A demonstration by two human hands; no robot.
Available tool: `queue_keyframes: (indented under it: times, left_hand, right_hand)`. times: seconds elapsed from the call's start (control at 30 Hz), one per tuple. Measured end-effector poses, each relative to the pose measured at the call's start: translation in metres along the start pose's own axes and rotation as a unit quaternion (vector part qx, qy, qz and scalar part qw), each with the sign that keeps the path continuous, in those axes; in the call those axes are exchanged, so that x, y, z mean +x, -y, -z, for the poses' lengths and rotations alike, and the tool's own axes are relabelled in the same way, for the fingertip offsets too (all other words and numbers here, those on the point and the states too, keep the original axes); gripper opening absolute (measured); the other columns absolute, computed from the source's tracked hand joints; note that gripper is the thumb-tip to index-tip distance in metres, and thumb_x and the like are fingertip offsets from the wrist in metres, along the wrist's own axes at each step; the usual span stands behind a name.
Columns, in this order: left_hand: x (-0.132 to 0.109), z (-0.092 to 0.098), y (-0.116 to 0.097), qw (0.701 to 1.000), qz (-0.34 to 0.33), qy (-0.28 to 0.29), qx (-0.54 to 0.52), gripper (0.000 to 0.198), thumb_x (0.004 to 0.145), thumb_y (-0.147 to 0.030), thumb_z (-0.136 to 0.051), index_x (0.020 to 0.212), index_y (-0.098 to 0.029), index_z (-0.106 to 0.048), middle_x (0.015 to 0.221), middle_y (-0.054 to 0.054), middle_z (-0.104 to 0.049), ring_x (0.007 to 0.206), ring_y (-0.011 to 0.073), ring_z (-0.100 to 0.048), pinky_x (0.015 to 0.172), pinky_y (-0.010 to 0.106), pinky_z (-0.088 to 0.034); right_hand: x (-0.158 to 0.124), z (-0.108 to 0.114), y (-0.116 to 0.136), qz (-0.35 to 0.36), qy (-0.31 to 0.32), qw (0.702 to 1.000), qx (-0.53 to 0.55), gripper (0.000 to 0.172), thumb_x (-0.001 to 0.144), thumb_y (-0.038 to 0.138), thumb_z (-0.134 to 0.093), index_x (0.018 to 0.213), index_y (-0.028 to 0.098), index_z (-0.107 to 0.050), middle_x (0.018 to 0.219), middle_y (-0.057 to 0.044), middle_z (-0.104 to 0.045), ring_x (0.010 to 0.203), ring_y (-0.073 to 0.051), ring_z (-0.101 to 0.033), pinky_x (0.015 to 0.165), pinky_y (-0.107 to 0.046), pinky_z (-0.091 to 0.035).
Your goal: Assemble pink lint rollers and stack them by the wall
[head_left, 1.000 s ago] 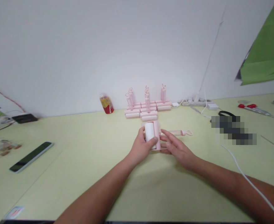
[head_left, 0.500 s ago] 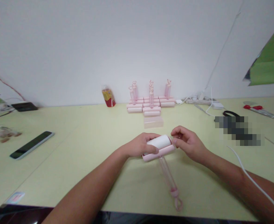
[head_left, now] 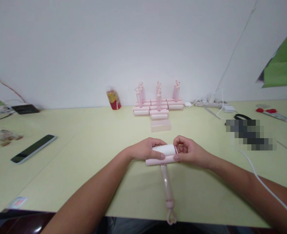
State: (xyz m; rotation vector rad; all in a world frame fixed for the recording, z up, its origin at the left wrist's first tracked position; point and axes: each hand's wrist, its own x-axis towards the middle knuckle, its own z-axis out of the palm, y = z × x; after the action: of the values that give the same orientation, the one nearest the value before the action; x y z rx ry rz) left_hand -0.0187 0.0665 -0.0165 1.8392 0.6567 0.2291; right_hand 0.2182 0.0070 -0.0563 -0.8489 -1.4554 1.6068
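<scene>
A pink lint roller [head_left: 166,183] with a white roll [head_left: 166,149] lies between my hands, its clear handle and pink loop pointing down toward the table's front edge. My left hand [head_left: 147,149] is closed round the left end of the roller head, thumb over the front. The fingers of my right hand [head_left: 188,151] are bent round the right end, with the thumb on the pink bar. Beyond them lies a clear pinkish cover [head_left: 160,125]. Behind it, several similar pink rollers [head_left: 159,112] stand in rows with their handles up.
A red and yellow snack bag [head_left: 114,99] stands by the wall. On the left is a phone [head_left: 34,149]. On the right are a power strip [head_left: 208,103], a white cable [head_left: 260,180], red-handled scissors [head_left: 271,111] and a blurred dark object [head_left: 251,135].
The roller's handle has swung left and its head is now more level. My right hand has moved left and closed on the right end of the roller head.
</scene>
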Motion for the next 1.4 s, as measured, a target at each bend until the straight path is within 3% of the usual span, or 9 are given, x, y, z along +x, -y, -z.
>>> queue_keyframes:
  times: [0.47,0.9,1.07,1.23,1.4]
  left_hand:
    - [0.004,0.005,-0.002,0.999,-0.031,0.041,-0.008,0.048,0.077,-0.036,-0.074,0.120,-0.017,-0.065,0.111,0.007,-0.067,0.096,0.0198,-0.061,0.083,0.028,-0.047]
    - [0.017,-0.006,0.015,0.999,-0.024,0.006,-0.048,0.052,0.075,-0.039,-0.075,0.117,-0.013,-0.062,0.101,0.006,-0.064,0.080,0.0155,-0.058,0.071,0.025,-0.045]
    - [0.018,-0.010,0.020,0.998,-0.034,-0.029,-0.050,0.051,0.073,-0.040,-0.076,0.115,-0.014,-0.062,0.099,0.006,-0.064,0.076,0.0151,-0.058,0.066,0.025,-0.045]
    - [0.018,-0.018,0.024,0.995,-0.044,-0.088,-0.018,0.050,0.074,-0.040,-0.074,0.116,-0.015,-0.063,0.101,0.006,-0.066,0.083,0.0185,-0.061,0.071,0.026,-0.046]
    - [0.021,-0.027,0.024,0.983,-0.067,-0.163,0.043,0.048,0.077,-0.039,-0.071,0.118,-0.016,-0.060,0.098,0.005,-0.066,0.082,0.0188,-0.060,0.070,0.027,-0.045]
  right_hand:
    - [0.006,0.005,0.001,-0.042,0.009,0.996,0.075,0.041,0.059,0.016,-0.081,0.080,0.021,-0.046,0.064,0.007,-0.055,0.053,-0.008,-0.046,0.048,-0.018,-0.030]
    - [0.011,0.010,-0.012,-0.044,-0.029,0.985,0.162,0.029,0.054,0.006,-0.065,0.073,0.021,-0.048,0.062,0.006,-0.050,0.051,-0.009,-0.042,0.045,-0.019,-0.030]
    - [0.013,0.009,-0.017,-0.037,-0.044,0.983,0.175,0.027,0.049,0.006,-0.057,0.068,0.021,-0.045,0.058,0.006,-0.046,0.051,-0.010,-0.039,0.046,-0.020,-0.028]
    - [0.014,0.007,-0.019,-0.012,-0.119,0.990,0.072,0.023,0.049,0.010,-0.053,0.067,0.021,-0.043,0.056,0.006,-0.042,0.053,-0.011,-0.038,0.048,-0.022,-0.028]
    - [0.019,0.010,-0.023,0.009,-0.154,0.988,-0.003,0.020,0.053,0.012,-0.052,0.065,0.022,-0.039,0.055,0.007,-0.041,0.052,-0.011,-0.034,0.048,-0.023,-0.024]
